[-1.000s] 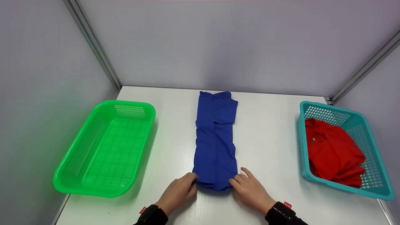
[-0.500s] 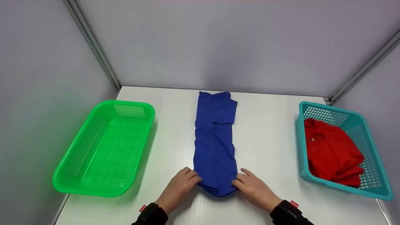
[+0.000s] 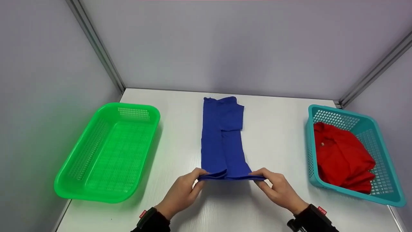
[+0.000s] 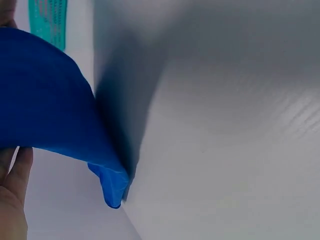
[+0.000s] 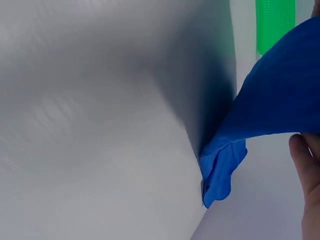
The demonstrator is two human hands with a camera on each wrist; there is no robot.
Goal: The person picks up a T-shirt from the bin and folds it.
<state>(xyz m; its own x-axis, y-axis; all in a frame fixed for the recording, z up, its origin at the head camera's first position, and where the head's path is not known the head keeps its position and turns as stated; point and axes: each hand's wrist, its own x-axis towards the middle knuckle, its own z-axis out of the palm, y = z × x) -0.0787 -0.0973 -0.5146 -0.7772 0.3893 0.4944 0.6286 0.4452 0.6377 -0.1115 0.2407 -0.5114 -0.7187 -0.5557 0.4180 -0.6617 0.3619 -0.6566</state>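
Observation:
A blue shirt [image 3: 222,138], folded into a long narrow strip, lies across the middle of the table, its far end flat near the back edge. Its near end is lifted off the tabletop. My left hand [image 3: 183,193] pinches the near left corner between thumb and fingers. At the near right corner, my right hand [image 3: 280,190] pinches the cloth the same way. Both wrist views show the raised blue cloth [image 4: 45,95] curving up from the table, with part of each hand at the frame's edge.
To the left stands a green plastic basket [image 3: 109,196], with nothing seen in it. A teal basket [image 3: 391,180] on the right holds a crumpled red garment [image 3: 344,158]. Grey-white panels [image 3: 225,42] wall the table at the back and sides.
Both hands have raised the near end of the blue shirt from the table. My right hand has moved slightly right, and both thumbs now show under the cloth. The baskets stay put.

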